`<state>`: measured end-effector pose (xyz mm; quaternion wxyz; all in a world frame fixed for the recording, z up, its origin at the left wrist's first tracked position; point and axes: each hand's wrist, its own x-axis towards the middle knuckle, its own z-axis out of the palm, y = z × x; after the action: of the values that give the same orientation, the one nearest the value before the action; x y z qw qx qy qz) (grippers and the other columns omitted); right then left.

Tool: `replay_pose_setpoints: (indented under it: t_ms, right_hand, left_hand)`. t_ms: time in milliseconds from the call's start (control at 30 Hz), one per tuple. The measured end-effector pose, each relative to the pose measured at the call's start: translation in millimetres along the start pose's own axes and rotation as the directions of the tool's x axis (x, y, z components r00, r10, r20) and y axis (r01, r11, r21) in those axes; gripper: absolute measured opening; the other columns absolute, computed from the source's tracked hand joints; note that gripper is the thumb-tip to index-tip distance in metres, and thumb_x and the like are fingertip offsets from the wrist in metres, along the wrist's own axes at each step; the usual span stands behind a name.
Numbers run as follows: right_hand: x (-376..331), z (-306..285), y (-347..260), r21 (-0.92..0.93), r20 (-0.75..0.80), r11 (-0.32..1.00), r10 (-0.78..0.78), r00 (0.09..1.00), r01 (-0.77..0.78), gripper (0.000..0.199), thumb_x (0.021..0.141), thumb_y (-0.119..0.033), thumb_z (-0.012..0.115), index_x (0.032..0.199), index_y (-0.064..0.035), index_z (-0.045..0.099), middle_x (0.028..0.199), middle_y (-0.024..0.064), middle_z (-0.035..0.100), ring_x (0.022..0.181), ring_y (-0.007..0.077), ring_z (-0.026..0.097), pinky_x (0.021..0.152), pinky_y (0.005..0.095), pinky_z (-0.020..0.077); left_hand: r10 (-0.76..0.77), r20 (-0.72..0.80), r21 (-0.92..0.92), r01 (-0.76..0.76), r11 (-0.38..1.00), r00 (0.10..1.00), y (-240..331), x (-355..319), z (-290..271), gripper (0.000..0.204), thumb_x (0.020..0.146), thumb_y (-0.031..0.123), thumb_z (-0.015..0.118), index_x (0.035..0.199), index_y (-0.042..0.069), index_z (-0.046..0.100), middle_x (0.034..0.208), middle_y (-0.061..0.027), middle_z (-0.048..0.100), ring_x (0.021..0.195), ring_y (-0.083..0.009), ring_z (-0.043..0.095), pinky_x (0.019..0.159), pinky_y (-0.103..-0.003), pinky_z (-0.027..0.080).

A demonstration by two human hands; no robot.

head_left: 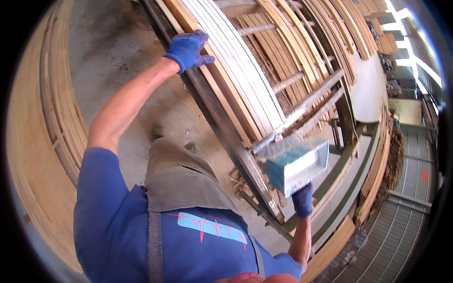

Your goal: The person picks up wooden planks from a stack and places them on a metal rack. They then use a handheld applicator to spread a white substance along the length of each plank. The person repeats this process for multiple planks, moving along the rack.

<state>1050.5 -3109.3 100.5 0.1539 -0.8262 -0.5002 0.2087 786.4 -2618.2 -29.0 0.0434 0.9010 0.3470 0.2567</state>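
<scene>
My left hand (190,51), in a blue glove, lies across the wooden strips at the near side of a rack, its thumb apart from the fingers. Beside it run long boards with white upper faces (238,52), set close together. On the right, my right hand (302,200), also gloved in blue, grips the near end of an open rectangular box (302,165). The box is teal outside and whitish inside, with smeared, worn walls. It is tilted close to the boards' ends, and a metal crossbar (302,111) runs beyond it. My right fingers are partly hidden behind the box.
A dark metal beam (217,118) edges the rack on my side. Further off, brown boards (278,56) lie across bars. Green rails (349,184) run at the right, near a corrugated metal wall (391,226). Stacked timber (42,141) stands at the left.
</scene>
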Motion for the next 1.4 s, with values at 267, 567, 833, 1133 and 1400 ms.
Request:
replay_pose_setpoints:
  t_ms: [267, 567, 833, 1133, 1400]
  right_hand:
    - [27.4, 41.2, -34.8, 0.115, 0.01, 0.993, -0.019, 1.0, 0.018, 0.031, 0.084, -0.026, 0.067, 0.103, -0.0012, 0.067, 0.092, 0.0199, 0.069, 0.087, 0.0389, 0.067, 0.074, 0.0429, 0.0517]
    - [250.1, 83.2, -206.2, 0.017, 0.048, 0.936, -0.353, 0.934, 0.353, 0.035, 0.085, -0.021, 0.066, 0.115, -0.0035, 0.061, 0.101, 0.0219, 0.067, 0.094, 0.0412, 0.064, 0.077, 0.0434, 0.0531]
    - [563.7, 176.9, -420.4, 0.139, 0.064, 0.781, -0.62, 0.782, 0.609, 0.033, 0.095, -0.029, 0.054, 0.117, -0.0066, 0.062, 0.114, 0.0202, 0.064, 0.108, 0.0354, 0.06, 0.095, 0.0415, 0.0464]
    - [586.2, 207.3, -455.1, -0.14, 0.193, 0.807, -0.546, 0.815, 0.573, 0.032, 0.089, -0.017, 0.048, 0.115, -0.0073, 0.064, 0.111, 0.0282, 0.062, 0.102, 0.0269, 0.062, 0.094, 0.0392, 0.0443]
    - [277.6, 118.3, -158.9, -0.137, 0.081, 0.902, -0.402, 0.912, 0.41, 0.023, 0.083, -0.023, 0.065, 0.099, -0.0062, 0.067, 0.089, 0.0171, 0.068, 0.081, 0.0357, 0.065, 0.072, 0.042, 0.0529]
  left_hand:
    - [0.092, -0.049, -0.072, -0.095, 0.993, 0.995, -16.0, -1.0, -7.2, 0.049, 0.082, 0.044, 0.062, 0.109, 0.004, 0.064, 0.103, -0.0139, 0.062, 0.09, -0.029, 0.063, 0.087, -0.045, 0.045]
    - [-0.144, -0.228, -0.516, 0.005, 0.857, 0.963, -148.6, 4.4, -64.3, 0.031, 0.085, 0.021, 0.067, 0.112, 0.006, 0.063, 0.109, -0.013, 0.066, 0.101, -0.0258, 0.064, 0.089, -0.037, 0.051]
    - [-0.585, 0.336, -0.455, 0.671, 0.585, 0.738, -316.6, -236.9, 52.9, 0.028, 0.091, 0.027, 0.06, 0.105, 0.003, 0.064, 0.107, -0.0152, 0.066, 0.1, -0.0317, 0.063, 0.085, -0.037, 0.05]
    - [-0.583, 0.812, -0.292, 0.874, -0.387, 0.013, -272.7, -437.9, 69.6, 0.034, 0.09, 0.038, 0.061, 0.111, 0.012, 0.064, 0.1, -0.0042, 0.068, 0.081, -0.0156, 0.064, 0.064, -0.032, 0.048]
    - [-0.471, 0.855, 0.002, 0.909, -0.417, -0.218, -219.7, -443.3, 51.4, 0.044, 0.088, 0.05, 0.054, 0.113, 0.015, 0.061, 0.1, -0.0039, 0.067, 0.074, -0.0154, 0.061, 0.062, -0.032, 0.038]
